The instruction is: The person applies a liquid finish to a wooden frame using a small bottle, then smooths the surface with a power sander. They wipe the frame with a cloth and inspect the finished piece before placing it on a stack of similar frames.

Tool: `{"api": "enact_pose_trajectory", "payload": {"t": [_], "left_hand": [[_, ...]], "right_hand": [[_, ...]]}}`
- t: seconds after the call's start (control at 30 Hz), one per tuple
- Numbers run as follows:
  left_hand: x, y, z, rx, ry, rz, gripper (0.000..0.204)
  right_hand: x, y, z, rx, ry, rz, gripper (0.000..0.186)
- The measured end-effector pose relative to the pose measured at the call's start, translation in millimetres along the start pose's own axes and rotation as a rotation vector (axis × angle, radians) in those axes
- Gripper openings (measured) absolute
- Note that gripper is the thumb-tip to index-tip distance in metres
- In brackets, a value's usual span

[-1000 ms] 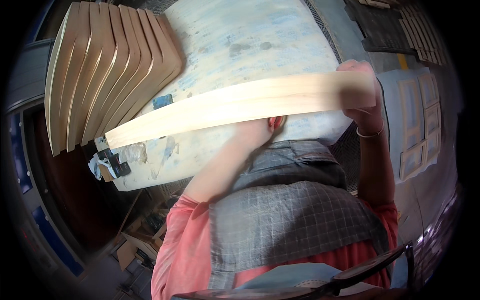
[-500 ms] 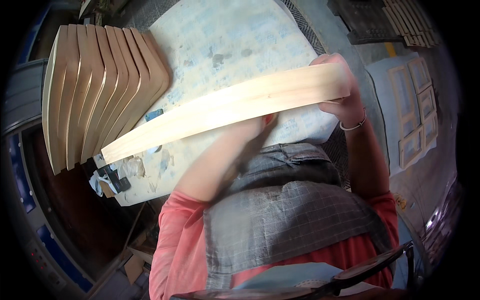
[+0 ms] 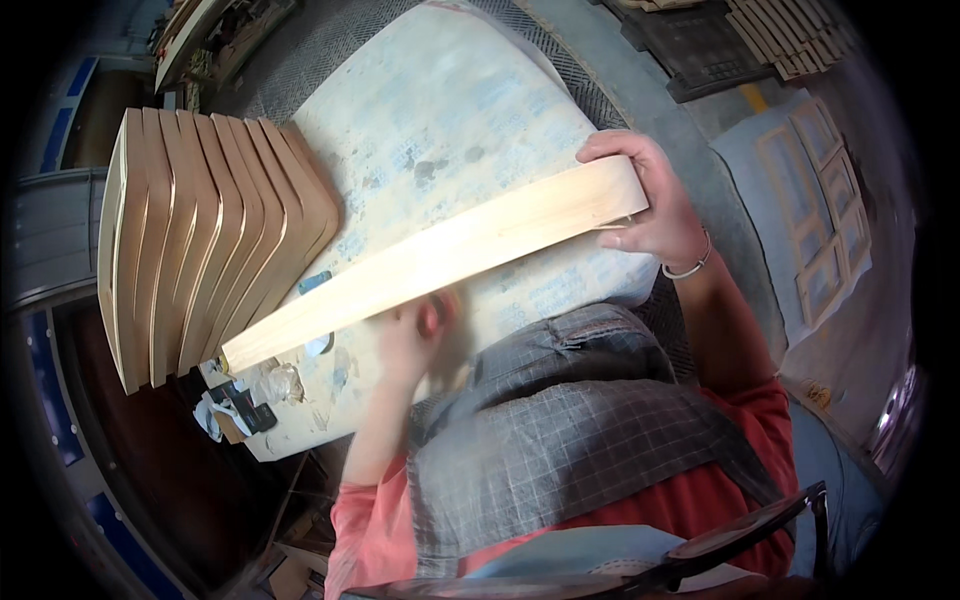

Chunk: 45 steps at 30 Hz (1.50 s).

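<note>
My right hand (image 3: 655,205) is closed round the right end of a long, pale wooden piece (image 3: 450,240), thumb below and fingers over the top. The piece has a gently curved face and narrows toward its lower left end, near a row of bent wooden frames (image 3: 205,235). Below the piece's middle is my left hand (image 3: 415,325), blurred, with its fingers curled in. A reddish spot shows at those fingers; whatever they hold cannot be made out. Under both hands lies a pale, stained table covering (image 3: 460,110).
A small blue-green item (image 3: 314,282), crumpled clear plastic (image 3: 282,382) and a black box (image 3: 258,412) lie at the table's left edge. Flat wooden frames (image 3: 825,210) rest on a sheet to the right. Slatted wood (image 3: 785,35) sits at far right.
My left hand has moved left and drawn back beneath the wooden piece. The piece's right end and my right hand have shifted left and lower, and the view has shifted too.
</note>
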<state>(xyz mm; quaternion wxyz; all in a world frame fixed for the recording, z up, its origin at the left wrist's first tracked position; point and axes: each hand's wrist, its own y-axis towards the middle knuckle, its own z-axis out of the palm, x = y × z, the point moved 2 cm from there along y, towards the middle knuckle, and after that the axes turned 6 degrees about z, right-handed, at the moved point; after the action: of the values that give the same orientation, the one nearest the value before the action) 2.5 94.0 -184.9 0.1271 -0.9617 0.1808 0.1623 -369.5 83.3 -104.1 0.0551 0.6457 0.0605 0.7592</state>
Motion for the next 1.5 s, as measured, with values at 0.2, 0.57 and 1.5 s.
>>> {"api": "enact_pose_trajectory", "payload": {"t": [0.2, 0.57, 1.5], "left_hand": [[-20, -34, 14, 0.087, 0.003, -0.066, 0.056], [-29, -21, 24, 0.081, -0.121, -0.185, 0.065], [409, -252, -67, -1.126, -0.366, -1.048, 0.029]], "right_hand": [[12, -5, -3, -0.021, -0.171, -0.121, 0.063], [23, -11, -4, -0.02, -0.168, -0.091, 0.051], [82, -10, -38, -0.079, -0.822, 0.417, 0.044]]}}
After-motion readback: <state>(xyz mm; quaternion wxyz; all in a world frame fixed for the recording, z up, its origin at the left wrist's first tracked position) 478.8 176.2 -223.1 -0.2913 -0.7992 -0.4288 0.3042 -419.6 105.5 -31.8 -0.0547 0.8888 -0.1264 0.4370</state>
